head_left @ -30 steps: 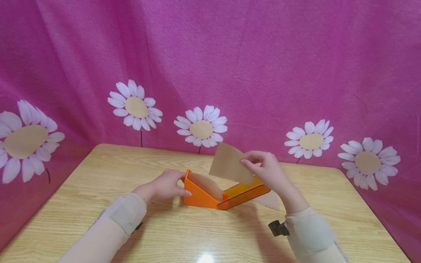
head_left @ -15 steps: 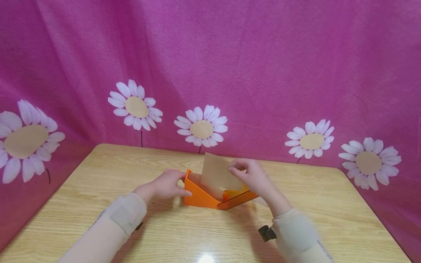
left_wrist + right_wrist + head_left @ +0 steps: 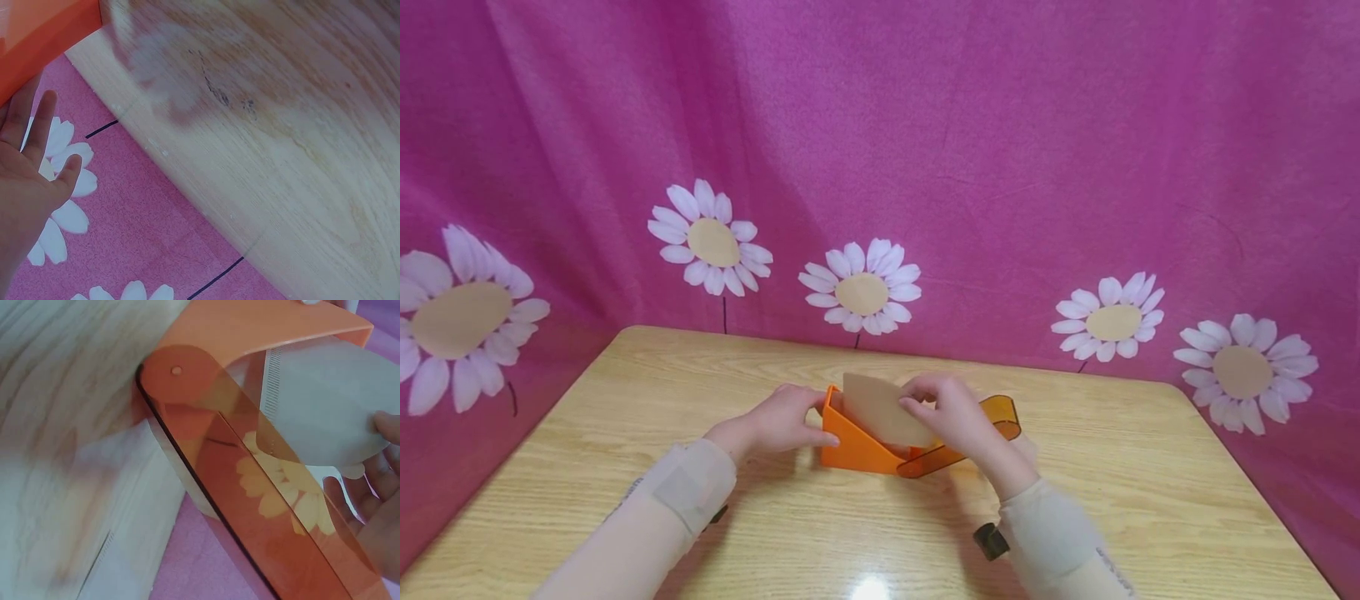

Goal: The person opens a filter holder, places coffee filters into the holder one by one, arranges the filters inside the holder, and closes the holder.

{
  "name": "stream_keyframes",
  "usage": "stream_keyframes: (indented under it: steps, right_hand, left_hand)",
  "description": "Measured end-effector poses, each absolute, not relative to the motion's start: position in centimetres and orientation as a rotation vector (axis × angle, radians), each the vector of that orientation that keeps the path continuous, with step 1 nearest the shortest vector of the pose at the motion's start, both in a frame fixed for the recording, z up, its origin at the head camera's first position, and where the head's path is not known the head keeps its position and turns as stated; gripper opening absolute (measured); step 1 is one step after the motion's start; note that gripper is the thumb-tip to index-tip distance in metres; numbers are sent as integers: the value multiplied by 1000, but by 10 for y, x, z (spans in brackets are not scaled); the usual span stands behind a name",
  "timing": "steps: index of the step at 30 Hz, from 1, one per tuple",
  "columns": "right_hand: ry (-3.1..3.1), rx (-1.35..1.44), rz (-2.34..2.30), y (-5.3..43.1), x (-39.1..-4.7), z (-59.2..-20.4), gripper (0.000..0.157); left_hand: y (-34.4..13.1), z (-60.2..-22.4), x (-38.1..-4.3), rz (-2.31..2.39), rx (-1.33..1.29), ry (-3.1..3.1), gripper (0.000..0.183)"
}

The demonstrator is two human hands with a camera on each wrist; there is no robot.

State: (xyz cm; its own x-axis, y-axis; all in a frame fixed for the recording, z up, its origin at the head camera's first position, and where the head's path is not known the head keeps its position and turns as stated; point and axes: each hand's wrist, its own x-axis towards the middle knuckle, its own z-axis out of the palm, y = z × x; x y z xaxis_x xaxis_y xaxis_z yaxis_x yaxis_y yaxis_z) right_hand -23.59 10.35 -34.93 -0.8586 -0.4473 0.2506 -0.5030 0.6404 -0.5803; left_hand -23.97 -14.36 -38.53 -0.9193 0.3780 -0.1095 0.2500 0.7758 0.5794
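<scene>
An orange box with a slanted front [image 3: 857,442], a coffee filter holder, stands on the table. Its see-through amber lid [image 3: 1003,410] is swung open to the right. My left hand [image 3: 778,421] grips the box's left end, thumb along the near side, fingers behind. In the left wrist view the fingers [image 3: 44,122] reach to the orange wall [image 3: 50,50]. With thumb and fingers my right hand [image 3: 951,412] pinches a brown paper coffee filter [image 3: 880,404], whose lower part is inside the box. The right wrist view shows the filter's crimped edge [image 3: 272,381] beside the box wall.
Another coffee filter [image 3: 115,572] lies on the wooden table [image 3: 775,533] beneath the lid, mostly hidden by my right wrist in the head view. A pink curtain with white flowers [image 3: 962,167] hangs behind the table's far edge.
My right hand has carried the coffee filter left and down, from above the lid into the box. My left hand has stayed at the box's left end.
</scene>
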Motion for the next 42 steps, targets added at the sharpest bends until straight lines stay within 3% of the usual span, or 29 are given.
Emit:
stream_keyframes:
  steps: [11,29,36,42]
  right_hand:
    - [-2787,856,945,91,-235,-360,6]
    - [-2913,691,763,80,-230,-370,5]
    - [-2935,717,702,78,-230,-371,16]
    - [-2997,610,754,84,-231,-357,8]
  left_hand:
    - [-143,-384,-240,849,544,2757,42]
    - [-144,-384,-240,826,608,2776,40]
    - [-145,-383,-239,829,625,2778,39]
    - [-144,-383,-238,840,606,2772,39]
